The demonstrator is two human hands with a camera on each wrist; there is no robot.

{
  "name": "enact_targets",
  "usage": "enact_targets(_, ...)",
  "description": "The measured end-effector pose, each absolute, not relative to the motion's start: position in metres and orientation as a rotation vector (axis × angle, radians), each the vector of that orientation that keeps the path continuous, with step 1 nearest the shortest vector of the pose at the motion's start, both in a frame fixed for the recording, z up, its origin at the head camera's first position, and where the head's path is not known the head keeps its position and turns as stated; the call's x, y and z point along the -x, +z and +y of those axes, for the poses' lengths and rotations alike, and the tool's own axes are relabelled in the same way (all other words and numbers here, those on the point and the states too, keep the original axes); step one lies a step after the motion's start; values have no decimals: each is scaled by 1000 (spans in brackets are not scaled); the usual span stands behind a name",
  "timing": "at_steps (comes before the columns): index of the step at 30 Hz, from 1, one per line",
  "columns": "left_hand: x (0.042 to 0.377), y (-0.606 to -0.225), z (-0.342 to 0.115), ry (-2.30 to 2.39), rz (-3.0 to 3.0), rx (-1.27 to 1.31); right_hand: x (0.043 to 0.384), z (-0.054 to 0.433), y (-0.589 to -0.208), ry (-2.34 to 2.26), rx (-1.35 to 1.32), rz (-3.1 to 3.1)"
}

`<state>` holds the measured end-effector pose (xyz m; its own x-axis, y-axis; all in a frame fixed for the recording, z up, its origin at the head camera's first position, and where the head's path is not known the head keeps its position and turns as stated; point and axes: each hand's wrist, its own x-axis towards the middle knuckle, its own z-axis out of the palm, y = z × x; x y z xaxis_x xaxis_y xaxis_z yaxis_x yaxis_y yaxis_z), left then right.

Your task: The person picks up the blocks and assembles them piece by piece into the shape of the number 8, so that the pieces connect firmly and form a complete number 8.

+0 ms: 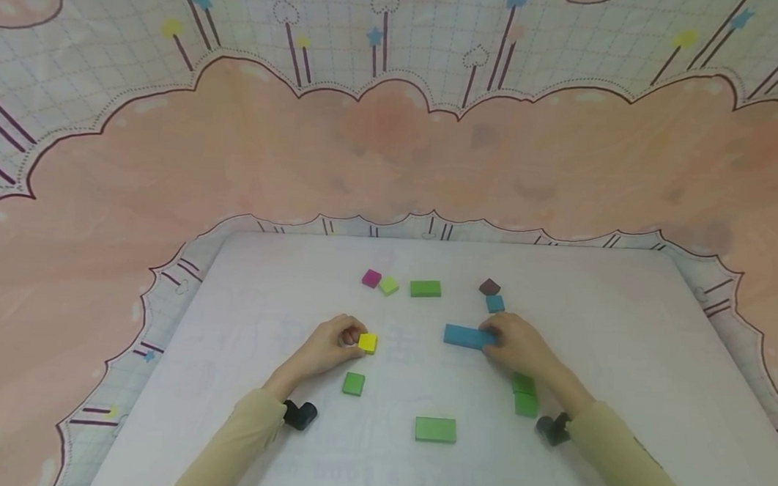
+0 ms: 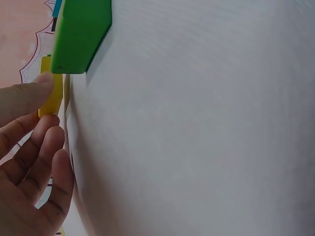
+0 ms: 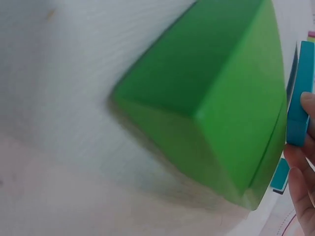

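My left hand (image 1: 327, 342) pinches a small yellow block (image 1: 367, 343) between thumb and fingers; the left wrist view shows the thumb on one face of that yellow block (image 2: 50, 93). Just nearer than this hand lies a square green block (image 1: 353, 384). My right hand (image 1: 521, 343) grips one end of a long blue block (image 1: 465, 336), its other end pointing left. In the right wrist view, thumb and fingers hold the blue block (image 3: 299, 98) at its side. Two green blocks (image 1: 526, 404) sit together under the right wrist, partly hidden by it.
At the back lie a magenta block (image 1: 371, 278), a lime block (image 1: 389, 285), a green rectangular block (image 1: 425, 289), a small blue block (image 1: 494, 303) and a brown block (image 1: 489, 286). Another green rectangular block (image 1: 436, 430) rests near the front of the white table (image 1: 261, 280).
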<state>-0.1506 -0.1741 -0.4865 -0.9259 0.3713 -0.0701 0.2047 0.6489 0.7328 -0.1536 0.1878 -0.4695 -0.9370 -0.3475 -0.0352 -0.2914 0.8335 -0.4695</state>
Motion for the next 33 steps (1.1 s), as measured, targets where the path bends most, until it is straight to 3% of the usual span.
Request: enact_targets(33, 152, -485, -153, 1104, 2607, -540, 160, 161, -459, -785, 487, 2815)
